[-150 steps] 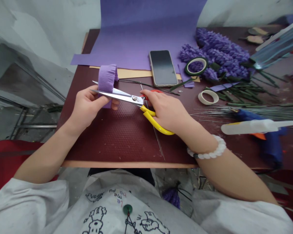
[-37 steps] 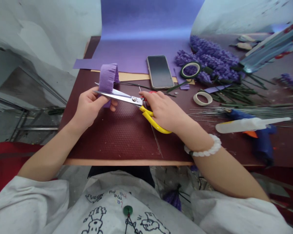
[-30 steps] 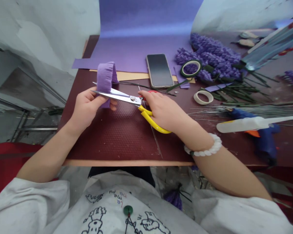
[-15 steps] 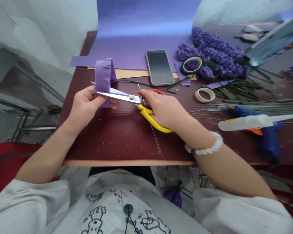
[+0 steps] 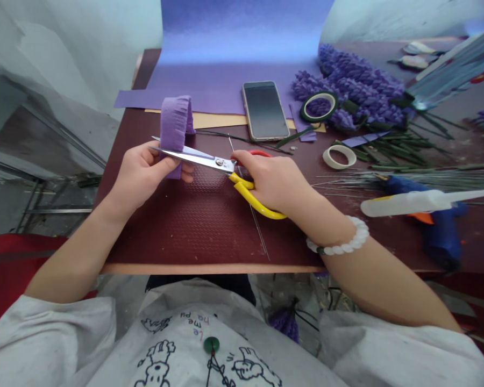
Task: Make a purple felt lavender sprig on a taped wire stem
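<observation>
My left hand (image 5: 143, 174) pinches a folded strip of purple crepe paper (image 5: 175, 123) that arches up over its fingers, fringed along one edge. My right hand (image 5: 276, 180) grips yellow-handled scissors (image 5: 226, 167). The steel blades point left and are slightly apart, and the paper strip sits between them beside my left thumb. A white bead bracelet (image 5: 341, 244) circles my right wrist. Both hands hover just above the dark red table (image 5: 193, 226).
A phone (image 5: 265, 110) lies on a large purple paper sheet (image 5: 226, 80). To the right are green tape (image 5: 317, 106), a white tape roll (image 5: 339, 157), purple paper flowers (image 5: 355, 88), green wire stems (image 5: 407, 174), a blue glue gun (image 5: 427, 201). One thin wire (image 5: 256, 226) lies near the front edge.
The hands, paper and scissors hold nearly the same pose throughout. Only the view shifts slightly, and the scissors' blades stay around the strip.
</observation>
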### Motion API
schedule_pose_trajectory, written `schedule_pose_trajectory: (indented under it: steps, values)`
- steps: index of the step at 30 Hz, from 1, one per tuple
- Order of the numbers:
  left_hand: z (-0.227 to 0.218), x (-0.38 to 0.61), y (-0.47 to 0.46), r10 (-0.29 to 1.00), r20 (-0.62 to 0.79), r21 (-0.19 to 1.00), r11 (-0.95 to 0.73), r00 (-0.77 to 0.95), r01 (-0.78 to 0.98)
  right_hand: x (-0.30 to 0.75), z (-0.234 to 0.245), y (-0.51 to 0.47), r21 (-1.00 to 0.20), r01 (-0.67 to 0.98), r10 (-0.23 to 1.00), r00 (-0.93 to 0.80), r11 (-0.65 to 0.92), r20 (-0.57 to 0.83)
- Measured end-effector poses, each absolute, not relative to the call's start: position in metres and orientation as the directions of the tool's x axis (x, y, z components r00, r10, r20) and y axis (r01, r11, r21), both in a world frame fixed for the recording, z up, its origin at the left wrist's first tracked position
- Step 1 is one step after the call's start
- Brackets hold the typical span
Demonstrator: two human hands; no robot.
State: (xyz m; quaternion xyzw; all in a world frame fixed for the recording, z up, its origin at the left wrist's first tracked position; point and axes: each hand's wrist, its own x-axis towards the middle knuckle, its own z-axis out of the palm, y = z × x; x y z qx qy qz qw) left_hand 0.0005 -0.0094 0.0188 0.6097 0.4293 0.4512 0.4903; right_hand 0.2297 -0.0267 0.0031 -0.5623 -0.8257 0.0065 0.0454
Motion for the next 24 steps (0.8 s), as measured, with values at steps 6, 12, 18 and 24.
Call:
schedule_pose_trajectory:
  steps: [6, 12, 18, 24]
  values:
    - [0.0189, -0.0003, -0.0091, 0.969, 0.124, 0.982, -0.150, 0.214, 0.112, 0.2285, 0.0010, -0.0261, -0.002, 0.940, 0.937, -0.340, 0.341, 0.079]
    - [0.0169, 0.0001, -0.0085, 0.962, 0.207, 0.965, -0.230, 0.176, 0.124, 0.2285, 0.0000, -0.0268, -0.033, 0.942, 0.940, -0.330, 0.334, 0.091]
    - [0.0133, -0.0006, -0.0059, 0.961, 0.221, 0.972, -0.231, 0.166, 0.046, 0.2298, 0.0002, -0.0292, -0.216, 0.882, 0.908, -0.404, 0.420, 0.116]
    - [0.0138, -0.0010, -0.0056, 0.965, 0.206, 0.978, -0.208, 0.162, -0.007, 0.2298, 0.0024, -0.0302, -0.220, 0.883, 0.910, -0.404, 0.415, 0.096]
